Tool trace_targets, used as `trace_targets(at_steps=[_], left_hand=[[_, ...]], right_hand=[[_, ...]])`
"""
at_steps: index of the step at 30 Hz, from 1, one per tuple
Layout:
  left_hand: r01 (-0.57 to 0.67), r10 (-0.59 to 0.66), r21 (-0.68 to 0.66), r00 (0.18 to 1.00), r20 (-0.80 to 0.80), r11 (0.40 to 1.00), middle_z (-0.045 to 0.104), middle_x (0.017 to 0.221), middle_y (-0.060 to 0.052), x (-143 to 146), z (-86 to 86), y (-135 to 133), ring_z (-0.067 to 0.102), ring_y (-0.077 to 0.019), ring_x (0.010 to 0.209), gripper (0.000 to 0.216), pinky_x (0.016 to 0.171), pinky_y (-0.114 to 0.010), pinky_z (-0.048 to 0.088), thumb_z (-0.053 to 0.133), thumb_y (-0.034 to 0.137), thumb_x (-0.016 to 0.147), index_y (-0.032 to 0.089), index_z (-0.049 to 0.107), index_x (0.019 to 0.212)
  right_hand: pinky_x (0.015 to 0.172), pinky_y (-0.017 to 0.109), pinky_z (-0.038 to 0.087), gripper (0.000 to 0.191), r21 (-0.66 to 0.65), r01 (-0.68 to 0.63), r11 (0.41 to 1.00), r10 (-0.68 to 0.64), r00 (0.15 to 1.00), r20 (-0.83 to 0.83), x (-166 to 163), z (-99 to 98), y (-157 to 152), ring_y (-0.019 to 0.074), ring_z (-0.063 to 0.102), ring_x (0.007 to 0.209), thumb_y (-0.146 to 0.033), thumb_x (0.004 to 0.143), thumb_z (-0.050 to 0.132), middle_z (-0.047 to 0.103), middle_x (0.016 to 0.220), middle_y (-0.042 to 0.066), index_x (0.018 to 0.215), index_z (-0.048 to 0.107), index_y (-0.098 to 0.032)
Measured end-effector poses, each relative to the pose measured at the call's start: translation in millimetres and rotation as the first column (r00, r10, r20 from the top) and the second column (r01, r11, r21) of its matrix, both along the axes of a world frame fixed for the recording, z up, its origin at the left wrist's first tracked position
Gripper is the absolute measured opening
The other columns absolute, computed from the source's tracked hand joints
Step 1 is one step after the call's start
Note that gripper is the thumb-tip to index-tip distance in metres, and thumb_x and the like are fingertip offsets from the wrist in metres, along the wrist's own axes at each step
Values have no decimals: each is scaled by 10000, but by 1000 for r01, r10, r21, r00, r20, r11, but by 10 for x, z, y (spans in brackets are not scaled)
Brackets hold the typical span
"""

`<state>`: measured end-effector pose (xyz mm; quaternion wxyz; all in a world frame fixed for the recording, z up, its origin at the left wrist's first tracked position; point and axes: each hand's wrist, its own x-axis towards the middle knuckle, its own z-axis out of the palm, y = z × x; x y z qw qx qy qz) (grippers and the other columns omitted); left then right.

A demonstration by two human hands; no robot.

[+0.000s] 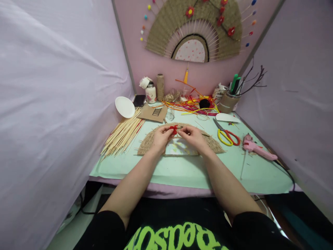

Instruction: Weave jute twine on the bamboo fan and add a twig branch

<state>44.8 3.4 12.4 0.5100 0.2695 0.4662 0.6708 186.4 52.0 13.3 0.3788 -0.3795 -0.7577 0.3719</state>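
Note:
Above the middle of a woven fan point(148, 144), my left hand point(162, 136) pinches a small red flower point(173, 129). My right hand point(192, 135) is just to the right of the flower, thumb and fingertips pressed together; whatever they may hold is too small to make out. The fan lies flat on the pale green tabletop, its curved edge away from me. A patterned light panel point(179, 147) fills its lower centre. A thin dark twig point(205, 134) shows on the fan beside my right hand.
Left lies a bundle of thin sticks point(122, 133) by a white bowl point(125, 107). Scissors point(226, 135) and a pink glue gun point(258, 149) with a cord are on the right. Behind are cardboard point(153, 113), colourful pipe cleaners point(197, 108) and a pen holder point(229, 102). Cloth walls flank the table.

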Motion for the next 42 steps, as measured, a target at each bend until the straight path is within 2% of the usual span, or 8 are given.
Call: trace_targets(at_steps=[6, 16, 20, 24, 27, 33, 36, 42], left_hand=[[-7, 12, 81, 998, -57, 997, 694, 731, -25, -11, -114, 44, 617, -115, 662, 148, 657, -234, 472, 730, 199, 610, 150, 680, 740], [18, -17, -1, 975, -223, 1000, 632, 610, 9, -39, -158, 47, 525, -84, 528, 135, 528, -211, 392, 731, 232, 625, 151, 677, 718], [59, -68, -50, 981, -180, 997, 623, 594, 2, -44, -154, 49, 521, -84, 510, 176, 509, -210, 386, 744, 242, 615, 140, 687, 747], [107, -112, -68, 991, -67, 992, 661, 675, -33, -33, -86, 35, 588, -106, 606, 175, 630, -238, 458, 746, 168, 589, 133, 675, 744], [100, -102, -38, 993, -62, 994, 666, 736, -21, -26, -36, 15, 604, -114, 667, 204, 665, -245, 471, 739, 131, 574, 151, 658, 760], [17, -21, -20, 975, -219, 1000, 639, 662, 0, -56, -38, 8, 533, -95, 572, 130, 552, -216, 405, 709, 260, 662, 154, 653, 711], [-11, 12, 7, 937, -349, 1000, 635, 628, -4, -79, -60, 10, 526, -108, 567, 135, 563, -230, 401, 689, 285, 694, 153, 662, 677], [-12, 54, 84, 857, -513, 996, 663, 671, -15, -88, -85, 10, 568, -136, 639, 133, 612, -237, 419, 697, 293, 706, 163, 684, 682]], right_hand=[[607, 271, 424, 263, -11, -33, 999, 34, 999, 22, -49, 19, -68, 145, 547, 618, -406, 756, 595, 676, 716, 38, 758, 689, -160], [523, 240, 350, 209, -2, 57, 998, -57, 998, -12, -57, -82, -16, 116, 447, 549, -357, 741, 586, 568, 597, 0, 659, 613, -167], [519, 242, 352, 214, -28, 56, 998, -57, 997, -44, -69, -84, -20, 118, 446, 543, -367, 726, 593, 568, 593, 1, 653, 612, -167], [514, 240, 348, 236, -65, 52, 997, -56, 997, -54, -53, -84, 2, 118, 445, 546, -389, 735, 590, 565, 601, 1, 668, 619, -165], [516, 238, 343, 231, -78, 57, 995, -60, 997, -39, -40, -81, 9, 114, 438, 548, -381, 744, 586, 544, 596, -8, 657, 604, -168], [538, 248, 364, 200, -65, 24, 998, -24, 1000, 4, -42, -20, -43, 118, 456, 550, -344, 741, 578, 568, 603, -8, 652, 609, -168], [554, 253, 385, 185, -62, 9, 998, -8, 1000, 11, -45, 6, -57, 122, 473, 554, -336, 735, 586, 586, 613, -3, 665, 619, -168], [679, 297, 472, 227, -78, -52, 996, 41, 990, -138, -63, -25, -28, 166, 601, 716, -350, 743, 617, 690, 807, 58, 863, 666, -163]])
